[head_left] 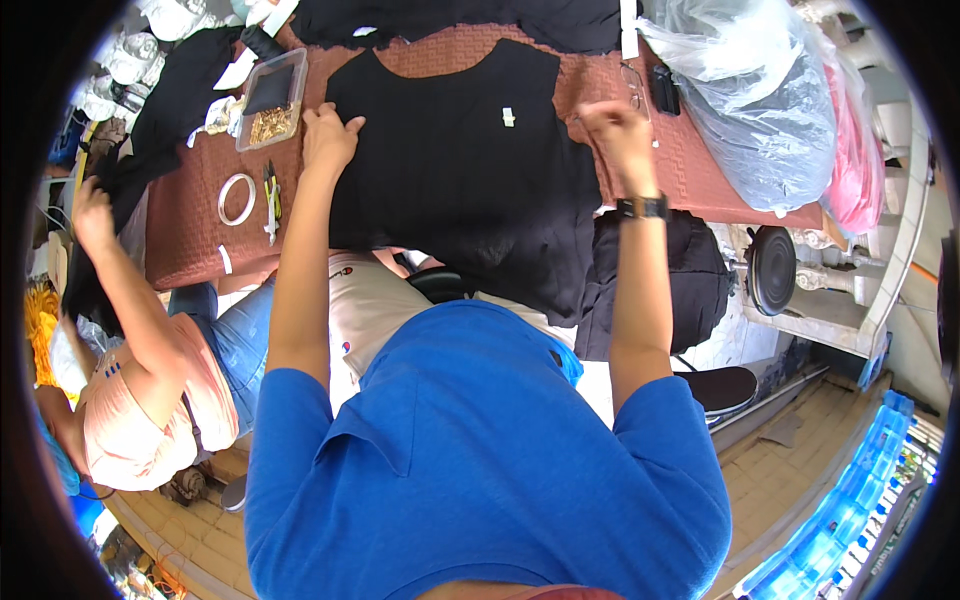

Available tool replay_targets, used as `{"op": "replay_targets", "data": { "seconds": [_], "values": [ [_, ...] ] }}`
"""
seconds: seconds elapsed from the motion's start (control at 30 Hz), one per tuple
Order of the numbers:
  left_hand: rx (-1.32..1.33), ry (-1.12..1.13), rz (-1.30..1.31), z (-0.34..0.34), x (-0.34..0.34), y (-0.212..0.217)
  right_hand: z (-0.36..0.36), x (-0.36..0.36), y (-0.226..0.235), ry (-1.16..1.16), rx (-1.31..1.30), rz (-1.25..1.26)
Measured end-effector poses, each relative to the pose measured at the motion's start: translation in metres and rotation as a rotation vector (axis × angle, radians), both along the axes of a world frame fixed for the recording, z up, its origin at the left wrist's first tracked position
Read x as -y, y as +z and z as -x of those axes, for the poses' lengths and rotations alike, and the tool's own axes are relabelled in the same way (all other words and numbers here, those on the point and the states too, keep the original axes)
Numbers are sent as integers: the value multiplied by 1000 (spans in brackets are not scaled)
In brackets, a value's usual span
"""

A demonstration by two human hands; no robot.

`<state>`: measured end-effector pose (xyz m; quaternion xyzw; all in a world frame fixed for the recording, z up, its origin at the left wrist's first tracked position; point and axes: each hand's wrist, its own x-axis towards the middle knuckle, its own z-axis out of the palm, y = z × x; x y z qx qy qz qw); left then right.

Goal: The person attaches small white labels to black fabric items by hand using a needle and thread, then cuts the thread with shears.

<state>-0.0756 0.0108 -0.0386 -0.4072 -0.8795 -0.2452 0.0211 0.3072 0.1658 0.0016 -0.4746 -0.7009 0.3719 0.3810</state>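
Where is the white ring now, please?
In the head view, the white ring sits lower left of the left hand, beside the yellow tool on the brown cover.

Just one view here, the left fisheye of a head-worn pair, aimed steeply down past the wearer's blue short-sleeved shirt (500, 480) and forward over the surface (190, 235). Shirt's super close and eats the bottom middle, left hand (330, 138) and right hand (622, 135) sit further off up top. Really wide too: co-worker (140, 410) off left, floor (770, 490) lower right, edges bending toward the rim
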Motion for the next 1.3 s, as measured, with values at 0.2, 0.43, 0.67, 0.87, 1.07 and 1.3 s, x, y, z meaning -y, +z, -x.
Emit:
{"op": "replay_targets", "data": {
  "seconds": [0.2,0.43,0.67,0.87,1.07,1.3],
  "values": [
    [88,-82,141,18,-29,-5,45,4,-60,-31,225,-149],
    [-29,-204,-508,57,-89,101,71,-84,62,50,-480,-198],
    [568,-497,-905,74,-94,258,81,-115,200,229,-750,-417],
    [537,-524,-408,59,-45,188,57,-35,131,130,-414,-260],
    [418,-484,138,43,21,86,36,22,-16,56,-140,-95],
    [-93,-553,-188,-34,18,47,4,78,-17,29,-466,138]
  ]
}}
